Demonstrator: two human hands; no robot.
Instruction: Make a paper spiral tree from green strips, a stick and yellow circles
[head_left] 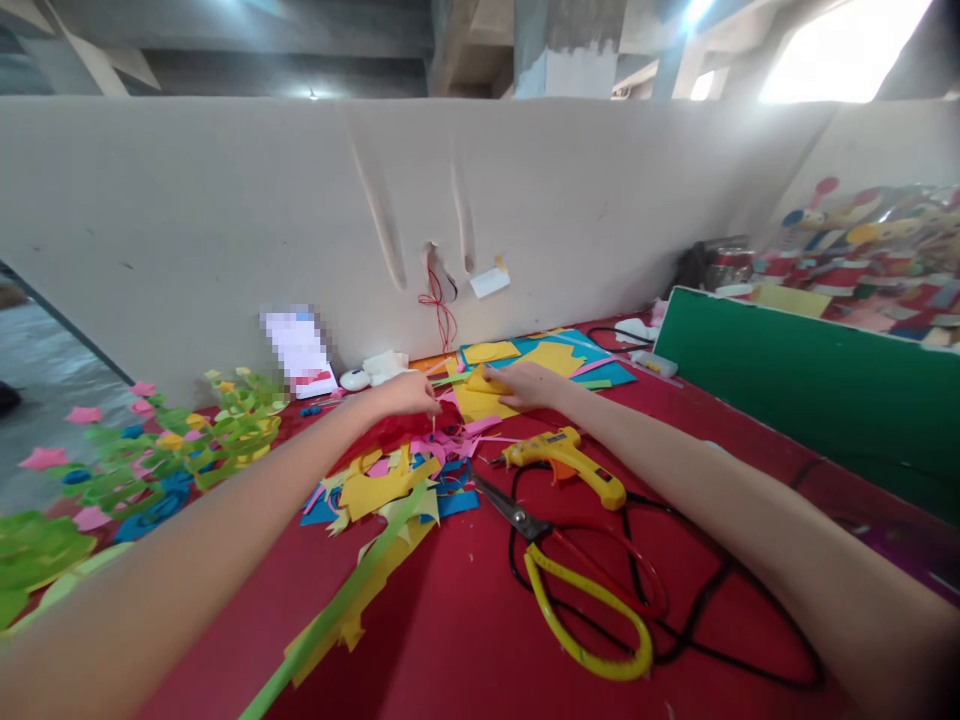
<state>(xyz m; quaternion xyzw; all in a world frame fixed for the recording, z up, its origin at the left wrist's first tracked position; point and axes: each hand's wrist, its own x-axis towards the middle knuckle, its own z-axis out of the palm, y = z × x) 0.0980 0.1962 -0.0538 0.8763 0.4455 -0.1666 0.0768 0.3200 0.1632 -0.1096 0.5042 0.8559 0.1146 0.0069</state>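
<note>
Both arms stretch forward over the red tabletop. My left hand is closed, its fingertips pinched together above the heap of cut paper scraps; what they hold, if anything, is too small to make out. A little to its right, my right hand grips the edge of a folded yellow paper piece, which sits over a larger yellow sheet. Nearer to me lie a yellow glue gun and scissors with one yellow and one red handle loop, their blades slightly apart.
Green paper plants with pink stars stand at left. A phone leans against the white partition. Blue sheets lie at the back, and a green board stands at right. The black cord loops across the table.
</note>
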